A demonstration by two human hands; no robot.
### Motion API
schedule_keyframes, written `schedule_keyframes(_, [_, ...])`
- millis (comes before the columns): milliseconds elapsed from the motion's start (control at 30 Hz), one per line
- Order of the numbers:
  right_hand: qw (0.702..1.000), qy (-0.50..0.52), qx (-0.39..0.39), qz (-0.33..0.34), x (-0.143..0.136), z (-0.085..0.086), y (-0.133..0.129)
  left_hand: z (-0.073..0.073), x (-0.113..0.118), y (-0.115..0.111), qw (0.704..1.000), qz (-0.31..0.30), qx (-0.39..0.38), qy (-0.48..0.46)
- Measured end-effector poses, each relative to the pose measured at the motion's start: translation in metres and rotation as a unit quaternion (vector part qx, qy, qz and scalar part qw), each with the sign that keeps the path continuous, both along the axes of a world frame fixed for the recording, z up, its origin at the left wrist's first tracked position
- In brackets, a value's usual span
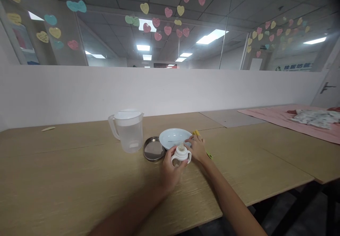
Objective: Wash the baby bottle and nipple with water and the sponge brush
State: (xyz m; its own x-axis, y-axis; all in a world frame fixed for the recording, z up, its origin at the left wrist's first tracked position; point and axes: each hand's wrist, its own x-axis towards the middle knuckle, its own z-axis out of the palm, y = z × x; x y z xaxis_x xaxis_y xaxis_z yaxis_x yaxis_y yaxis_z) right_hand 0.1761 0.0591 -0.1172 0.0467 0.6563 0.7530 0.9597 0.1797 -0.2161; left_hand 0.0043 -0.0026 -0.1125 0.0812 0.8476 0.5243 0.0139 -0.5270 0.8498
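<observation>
My left hand (pixel 171 170) is wrapped round a small baby bottle (pixel 181 154) with a white collar, two white side handles and a clear teat, held upright above the table. My right hand (pixel 197 147) is just right of the bottle's top, fingers bent and apart near the teat; whether they touch it I cannot tell. Behind both hands is a white bowl (pixel 174 134). A yellow item (pixel 196 132) shows beyond my right hand, and a green piece (pixel 209 154) sticks out beside the wrist; their kind is partly hidden.
A round metal dish (pixel 154 149) lies left of the bowl, against it. Further left stands a clear plastic pitcher (pixel 130 133) with a lid. A pink cloth (pixel 281 117) with a patterned garment (pixel 316 117) covers the far right. A low white wall (pixel 159 91) runs along the back.
</observation>
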Motion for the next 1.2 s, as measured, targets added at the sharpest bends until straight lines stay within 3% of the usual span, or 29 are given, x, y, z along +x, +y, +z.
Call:
schedule_keyframes(200, [1.0, 0.005, -0.013, -0.002, 0.0, -0.001, 0.0, -0.001, 0.001, 0.001, 1.0, 0.008, 0.006, 0.001])
schedule_keyframes(300, [0.999, 0.027, 0.023, 0.012, 0.001, 0.006, -0.003, -0.001, 0.001, 0.002, 1.0, 0.004, 0.013, 0.004])
schedule_keyframes(400, [0.99, 0.091, 0.059, 0.094, -0.002, 0.017, -0.011, -0.002, 0.0, 0.002, 1.0, 0.004, 0.016, 0.008])
schedule_keyframes(533, [0.955, 0.185, 0.078, 0.216, -0.024, 0.024, -0.03, -0.003, 0.0, 0.004, 1.0, 0.012, 0.024, 0.016])
schedule_keyframes(633, [0.948, 0.161, 0.06, 0.266, -0.045, 0.022, -0.042, -0.002, 0.0, 0.003, 0.999, 0.02, 0.029, 0.01])
schedule_keyframes(867, [0.949, 0.186, 0.102, 0.231, -0.058, 0.017, -0.044, 0.0, -0.004, 0.005, 0.999, 0.008, 0.035, 0.028])
schedule_keyframes(1067, [0.928, 0.2, 0.124, 0.287, -0.055, 0.015, -0.047, -0.003, -0.004, 0.008, 0.999, -0.004, 0.03, 0.025])
schedule_keyframes(1200, [0.937, 0.154, 0.156, 0.272, -0.048, 0.013, -0.042, -0.004, -0.003, 0.009, 0.999, -0.016, 0.031, 0.021])
